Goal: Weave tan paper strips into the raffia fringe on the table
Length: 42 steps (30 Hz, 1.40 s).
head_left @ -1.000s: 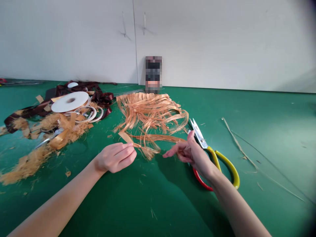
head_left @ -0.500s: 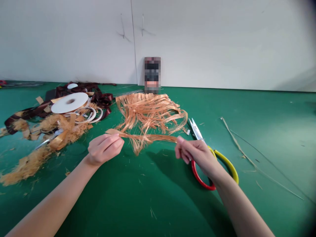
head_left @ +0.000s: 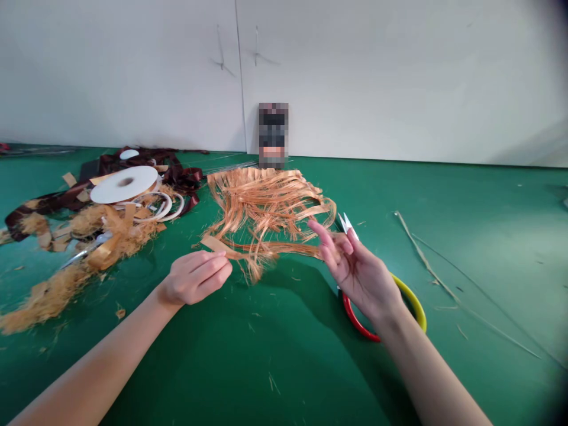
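My left hand (head_left: 199,277) is closed in a pinch on a tan ribbon strip (head_left: 214,244). The strip's flat end points up and left from the fingertips; its other part is frayed into loose threads that hang right of the hand. My right hand (head_left: 355,266) is turned palm up with its fingers apart. A thin bundle of tan threads (head_left: 293,248) reaches its fingers; whether it touches them I cannot tell. Scissors (head_left: 416,302) with red and yellow handles lie under and behind the right hand, which hides their middle. Beyond both hands lies a row of fringed ribbon pieces (head_left: 270,195).
At left, a white spool (head_left: 124,184) sits among dark brown ribbon (head_left: 186,177) and frayed tan scraps (head_left: 53,296). A pixelated upright object (head_left: 273,136) stands against the white wall panel (head_left: 399,77). Long thin strands (head_left: 437,275) lie at right on the green table (head_left: 248,378).
My right hand has opened and rolled palm up, letting go of its pinch on the threads. My left hand has moved slightly right and down with the ribbon strip.
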{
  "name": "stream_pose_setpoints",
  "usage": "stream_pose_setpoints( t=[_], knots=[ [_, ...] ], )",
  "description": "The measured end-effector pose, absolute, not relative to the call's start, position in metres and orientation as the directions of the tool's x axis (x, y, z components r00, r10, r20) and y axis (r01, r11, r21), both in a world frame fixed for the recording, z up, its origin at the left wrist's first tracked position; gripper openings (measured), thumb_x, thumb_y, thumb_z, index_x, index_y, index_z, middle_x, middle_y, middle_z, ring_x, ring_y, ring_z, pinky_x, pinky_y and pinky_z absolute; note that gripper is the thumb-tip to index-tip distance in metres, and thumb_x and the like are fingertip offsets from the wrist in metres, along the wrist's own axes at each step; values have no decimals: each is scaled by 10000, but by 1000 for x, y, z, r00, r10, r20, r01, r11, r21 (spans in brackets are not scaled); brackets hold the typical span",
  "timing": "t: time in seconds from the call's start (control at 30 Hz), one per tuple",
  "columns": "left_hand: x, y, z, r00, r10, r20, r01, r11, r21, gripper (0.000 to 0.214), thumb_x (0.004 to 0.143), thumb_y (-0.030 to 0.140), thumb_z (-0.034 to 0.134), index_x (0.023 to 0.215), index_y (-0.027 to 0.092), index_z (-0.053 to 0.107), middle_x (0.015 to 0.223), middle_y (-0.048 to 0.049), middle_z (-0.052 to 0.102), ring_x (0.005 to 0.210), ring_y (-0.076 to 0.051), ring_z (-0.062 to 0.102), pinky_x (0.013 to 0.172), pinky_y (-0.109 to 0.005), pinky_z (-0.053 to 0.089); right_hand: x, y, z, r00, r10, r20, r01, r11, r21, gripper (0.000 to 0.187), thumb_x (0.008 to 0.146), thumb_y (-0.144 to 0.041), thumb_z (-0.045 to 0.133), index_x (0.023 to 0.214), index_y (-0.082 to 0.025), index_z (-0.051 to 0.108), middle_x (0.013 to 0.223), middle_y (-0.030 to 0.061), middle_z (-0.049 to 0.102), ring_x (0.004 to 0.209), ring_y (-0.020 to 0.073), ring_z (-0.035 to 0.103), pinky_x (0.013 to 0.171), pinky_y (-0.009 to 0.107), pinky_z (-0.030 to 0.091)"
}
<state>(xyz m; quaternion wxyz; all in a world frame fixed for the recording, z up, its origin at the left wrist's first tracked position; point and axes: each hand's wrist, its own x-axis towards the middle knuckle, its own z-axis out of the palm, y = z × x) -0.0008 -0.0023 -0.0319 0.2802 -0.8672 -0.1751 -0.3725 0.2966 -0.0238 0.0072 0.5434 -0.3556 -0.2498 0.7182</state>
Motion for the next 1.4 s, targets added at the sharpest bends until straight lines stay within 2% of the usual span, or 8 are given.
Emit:
stream_pose_setpoints(
  t=[0.17,0.33,0.5,0.77,0.97,1.1,1.27,1.4],
  knots=[
    [0,0,-32,627,111,771,552,-761,-340,163,731,54,693,793,180,608,707,14,691,646,-126,685,613,-224,569,298,-29,8,-283,916,-284,-297,-365,-882,430,861,-482,551,549,-203,455,791,41,736,311,13,202,324,219,279],
    [2,-1,-29,608,108,787,564,-756,-332,188,698,24,705,774,162,601,655,8,677,607,-130,677,588,-226,563,289,-32,-2,-213,945,-249,133,-225,-965,361,669,-355,779,590,-206,460,731,26,699,544,108,532,508,249,362],
    [1,-2,-32,628,94,773,537,-772,-342,164,723,66,717,792,172,612,684,20,687,639,-121,682,608,-219,559,287,-31,-15,-47,993,-107,413,-78,-907,378,632,-270,784,539,-214,422,547,-32,565,506,108,421,505,258,294],
    [0,-1,-34,648,88,756,520,-777,-354,176,693,57,735,783,160,624,703,13,674,618,-111,648,631,-223,545,294,-24,-5,59,988,-140,-69,-136,-988,415,913,-426,502,555,-226,443,511,-23,481,640,138,551,577,239,411],
    [1,0,-36,657,100,748,522,-776,-354,173,691,77,744,771,169,621,720,6,675,588,-104,617,606,-226,534,295,-19,6,-109,929,-353,-747,-311,-588,451,970,-307,392,547,-210,513,962,33,717,803,89,646,834,206,512],
    [2,0,-33,638,108,762,537,-772,-340,203,661,48,752,757,150,605,681,-13,672,567,-115,616,592,-237,538,300,-21,9,-184,931,-314,-725,-344,-597,477,945,-372,446,495,-215,433,528,-19,572,493,76,518,541,179,476],
    [5,0,-27,588,127,799,575,-760,-303,223,644,15,741,746,153,598,650,-14,667,546,-120,618,551,-230,540,301,-28,4,-245,950,-192,-145,-232,-962,543,837,-617,502,500,-232,319,401,-88,244,406,86,194,424,241,230],
    [7,-1,-26,482,148,863,635,-738,-228,229,645,-6,726,736,151,587,639,-22,660,543,-129,614,505,-236,528,296,-32,-7,-71,993,-90,445,-49,-894,492,664,-490,764,509,-218,384,456,-74,325,452,90,234,466,261,182]
  ],
)
